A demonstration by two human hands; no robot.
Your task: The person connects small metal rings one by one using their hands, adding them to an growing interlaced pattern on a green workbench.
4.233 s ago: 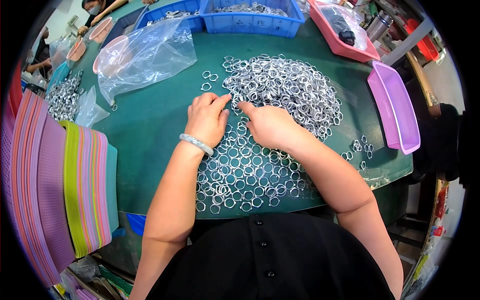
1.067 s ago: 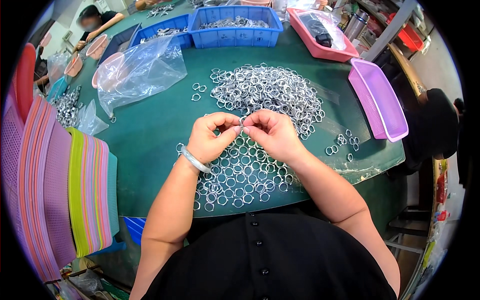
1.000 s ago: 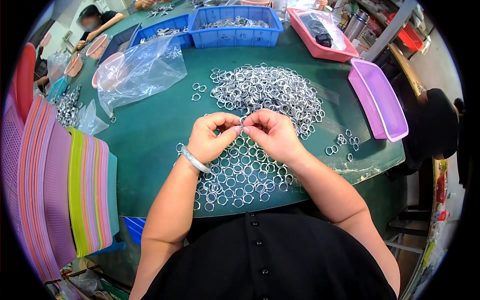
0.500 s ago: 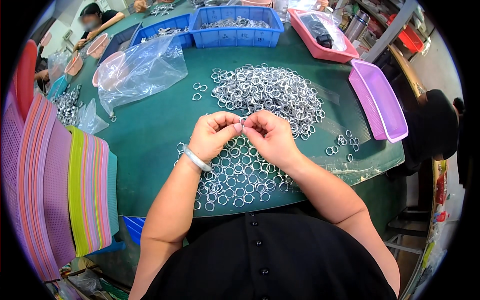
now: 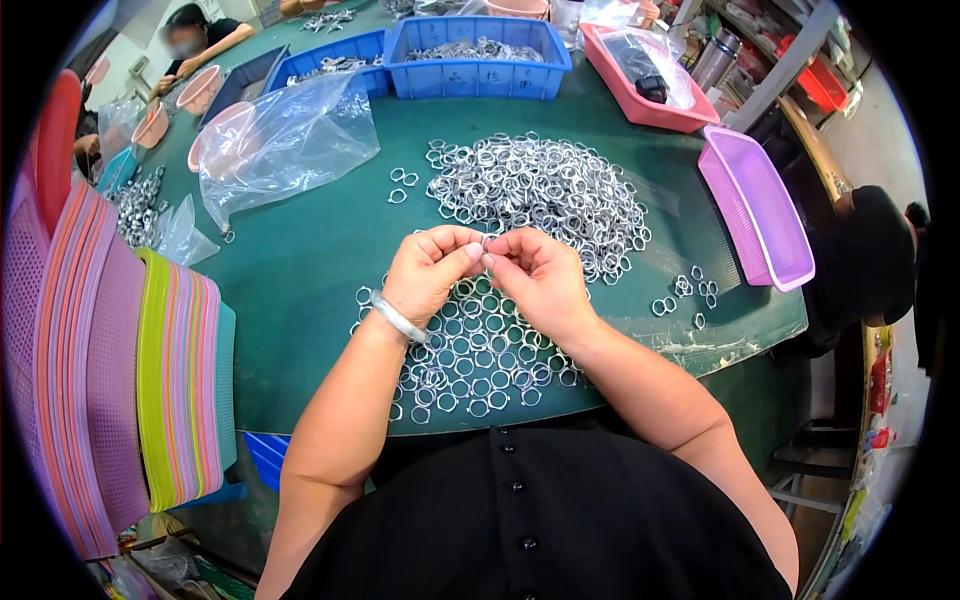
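Note:
Between the fingertips of both hands is a small metal ring [image 5: 486, 243], mostly covered by the fingers. My left hand [image 5: 428, 270], with a pale bangle [image 5: 398, 318] at its wrist, pinches it from one side. From the other side my right hand [image 5: 543, 278] pinches it too. Just beyond the hands rises a heaped pile of silvery metal rings [image 5: 545, 185] with small lugs on their rims. Below the hands, more such rings [image 5: 480, 360] lie spread in a mostly single layer on the green tabletop [image 5: 300, 300].
Stacked plastic baskets [image 5: 180, 380] stand at the left edge. A clear plastic bag [image 5: 290, 150] lies at the far left. Blue bins [image 5: 475, 75] with metal parts line the back. A pink tray [image 5: 650, 100] and a purple basket [image 5: 755, 210] sit at the right. Another person [image 5: 205, 35] works at the far left.
Both hands stay pinched on the ring, with only slight finger movement. The whole view has shifted very slightly.

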